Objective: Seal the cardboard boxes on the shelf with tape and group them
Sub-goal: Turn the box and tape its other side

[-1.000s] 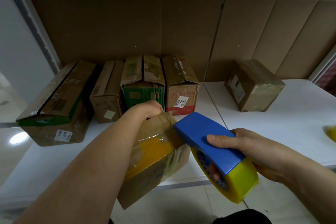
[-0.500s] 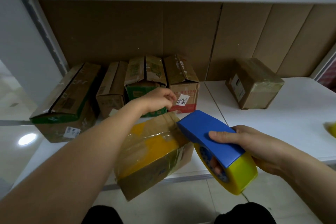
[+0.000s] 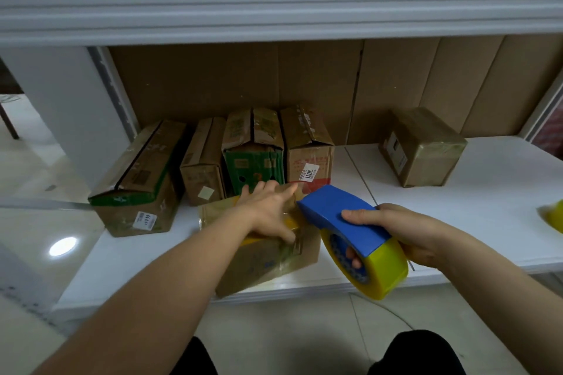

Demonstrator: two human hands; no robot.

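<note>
Box [image 3: 268, 262] under left hand [image 3: 269, 211], beside right hand [image 3: 405, 233]

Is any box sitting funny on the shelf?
Yes. One brown box sits alone on the right, turned crooked, away from the row of four at the back left. The box under the left hand also sits askew at the shelf edge.

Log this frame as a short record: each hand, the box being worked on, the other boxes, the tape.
left hand: fingers spread flat, pressing on the front box
right hand: grips the tape dispenser
tape dispenser: blue, yellow roll, nose at the front box's top
front box: at the shelf edge, wrapped in clear tape
row of boxes: four, side by side behind the front box
lone box: apart, right
shelf: white
</note>
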